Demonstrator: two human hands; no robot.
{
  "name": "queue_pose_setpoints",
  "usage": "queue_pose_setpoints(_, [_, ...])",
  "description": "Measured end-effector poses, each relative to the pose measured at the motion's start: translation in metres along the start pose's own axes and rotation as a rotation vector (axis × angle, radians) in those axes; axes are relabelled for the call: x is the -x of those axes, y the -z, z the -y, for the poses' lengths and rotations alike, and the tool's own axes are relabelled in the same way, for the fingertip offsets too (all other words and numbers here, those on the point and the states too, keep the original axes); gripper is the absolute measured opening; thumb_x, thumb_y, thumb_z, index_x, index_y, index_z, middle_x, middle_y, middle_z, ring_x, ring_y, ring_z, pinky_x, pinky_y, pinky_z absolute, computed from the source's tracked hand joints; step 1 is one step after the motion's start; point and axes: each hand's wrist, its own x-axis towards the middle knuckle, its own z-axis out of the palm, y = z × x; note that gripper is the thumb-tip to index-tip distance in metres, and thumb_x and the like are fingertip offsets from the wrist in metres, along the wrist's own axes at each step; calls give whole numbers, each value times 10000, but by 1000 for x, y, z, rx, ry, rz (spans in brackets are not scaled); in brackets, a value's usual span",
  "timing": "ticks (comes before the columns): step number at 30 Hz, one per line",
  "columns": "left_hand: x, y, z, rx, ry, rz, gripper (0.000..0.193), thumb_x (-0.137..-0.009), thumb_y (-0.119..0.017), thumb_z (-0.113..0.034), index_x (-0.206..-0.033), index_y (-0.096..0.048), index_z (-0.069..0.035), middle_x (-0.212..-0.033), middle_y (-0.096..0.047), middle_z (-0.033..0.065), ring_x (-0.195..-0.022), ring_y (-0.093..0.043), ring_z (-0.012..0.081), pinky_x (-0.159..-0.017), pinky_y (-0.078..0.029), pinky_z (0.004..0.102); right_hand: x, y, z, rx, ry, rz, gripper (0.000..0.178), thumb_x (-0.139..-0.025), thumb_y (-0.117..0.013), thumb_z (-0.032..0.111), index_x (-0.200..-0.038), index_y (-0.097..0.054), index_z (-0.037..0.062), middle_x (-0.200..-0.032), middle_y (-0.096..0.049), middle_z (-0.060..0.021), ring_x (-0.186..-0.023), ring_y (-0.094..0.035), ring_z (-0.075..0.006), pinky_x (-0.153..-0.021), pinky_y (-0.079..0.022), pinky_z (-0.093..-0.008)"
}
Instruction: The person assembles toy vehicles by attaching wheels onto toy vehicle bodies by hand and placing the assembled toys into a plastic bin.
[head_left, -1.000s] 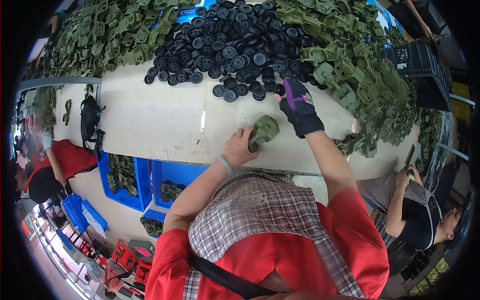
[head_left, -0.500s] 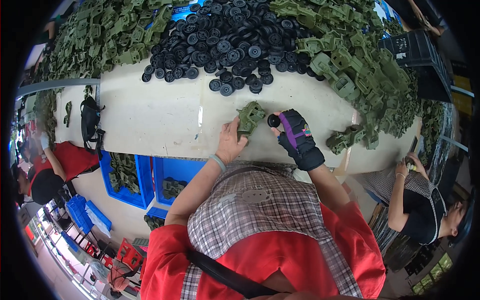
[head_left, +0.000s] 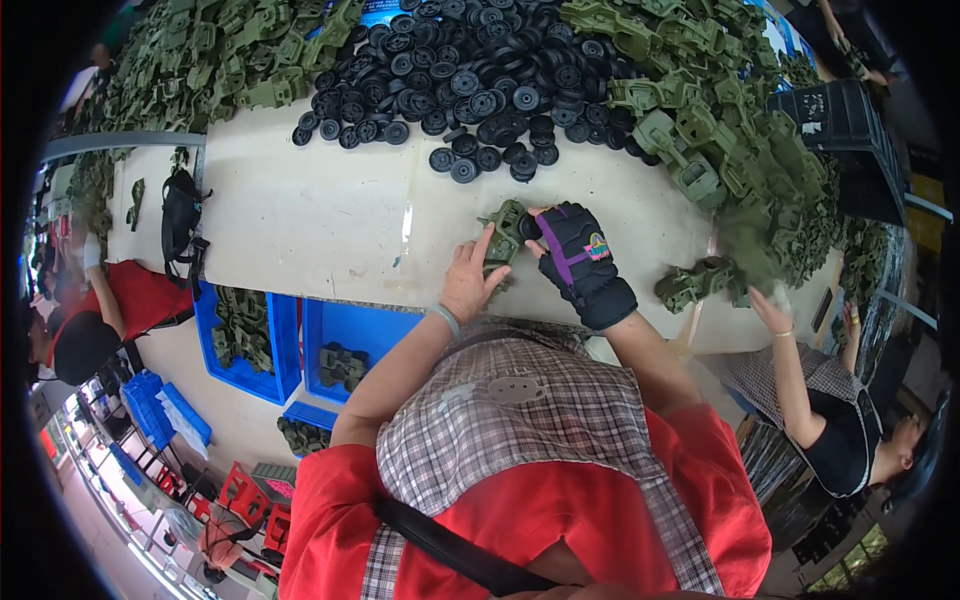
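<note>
Near the table's front edge, my left hand (head_left: 469,278) grips a green plastic toy vehicle body (head_left: 503,240), fingers along its near side. My right hand (head_left: 578,255), in a black and purple fingerless glove, is closed on a small black toy wheel (head_left: 530,227). The wheel is up against the right side of the body; whether it is seated there is hidden by my fingers. Behind my hands lies a big heap of black toy wheels (head_left: 465,82), a few of them loose at its near edge.
Piles of green vehicle bodies (head_left: 200,70) (head_left: 690,130) flank the wheels. Blue bins (head_left: 300,345) with green parts stand below the table's left front. A black crate (head_left: 840,115) is at the far right. A co-worker's hand (head_left: 772,310) reaches toward green parts on the right.
My right hand has moved left, bringing the wheel from beside the vehicle body up against it. The co-worker at right has reached a hand out toward the green pile.
</note>
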Motion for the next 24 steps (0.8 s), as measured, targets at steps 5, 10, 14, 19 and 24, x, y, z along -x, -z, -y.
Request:
queue_pose_setpoints(5, [5, -5, 0, -11, -13, -21, 934, -985, -772, -359, -1721, -250, -117, -1282, -605, 245, -1153, -551, 448, -1057, -488, 517, 3, -2, -3, 35, 24, 32, 424, -828, -826, 176, -1227, -714, 83, -1076, -741, -138, -1026, -680, -366, -918, -534, -489])
queue_pose_setpoints(10, [15, -15, -6, -11, 14, -42, 931, -987, -771, -359, -1720, -253, -110, -1277, -597, 253, -1129, -548, 455, -1031, -495, 519, 4, 3, -2, 83, 47, 108, 449, -832, -827, 212, -1247, -714, 80, -1039, -726, -149, -998, -670, -372, -913, -526, -489])
queue_pose_setpoints(14, [16, -23, -16, -7, 38, -76, 924, -972, -775, -393, -1704, -295, -96, -1199, -615, 223, -1098, -567, 426, -997, -517, 514, 3, 2, -8, 97, 41, 144, 452, -846, -817, 224, -1260, -714, 77, -1070, -727, -153, -1016, -669, -379, -915, -524, -492])
queue_pose_setpoints(19, [16, -5, -10, -58, 9, -168, 933, -943, -801, -376, -1681, -324, -65, -1210, -621, 232, -1115, -575, 431, -987, -523, 501, -15, -5, -6, -4, 78, 190, 499, -876, -813, 243, -1320, -690, 52, -1169, -723, -169, -1052, -664, -393, -947, -522, -507])
queue_pose_setpoints(24, [16, -26, 7, 55, -126, -217, 946, -931, -806, -379, -1680, -327, -55, -1191, -629, 253, -1127, -590, 452, -1018, -508, 518, -24, -5, 2, -47, 160, -167, 379, -926, -763, 198, -1251, -705, 12, -1087, -726, -193, -1039, -671, -402, -940, -520, -520])
